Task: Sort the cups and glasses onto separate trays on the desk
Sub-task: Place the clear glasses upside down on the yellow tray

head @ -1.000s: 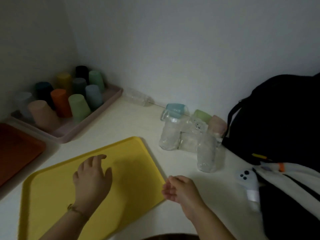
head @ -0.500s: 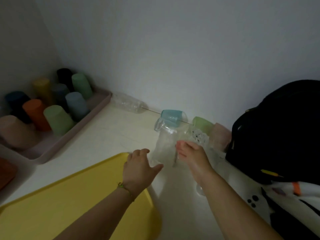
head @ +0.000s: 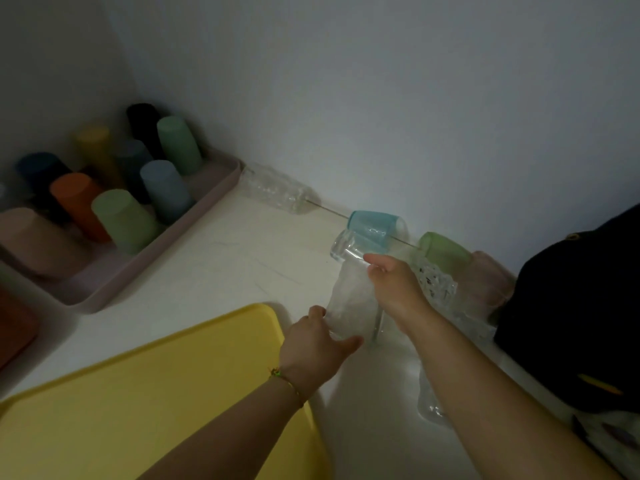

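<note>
Yellow tray (head: pixel 138 410) on bench (head: pixel 242 265), below-left of left hand (head: pixel 317 348). Pink tray (head: pixel 145 271) with upturned coloured cups (head: pixel 124 220), well left of both hands. Upright clear glass (head: pixel 349 306): left fingers grip its base. Right hand (head: pixel 398 285): fingers curled round tilted glass (head: pixel 343 245) above it, blue cup (head: pixel 374 225) touching.

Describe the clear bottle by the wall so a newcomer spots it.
Start at the pink tray of coloured cups. Just past its right end, against the wall, is the clear bottle. Unlike the glasses farther right, it lies on its side.
</note>
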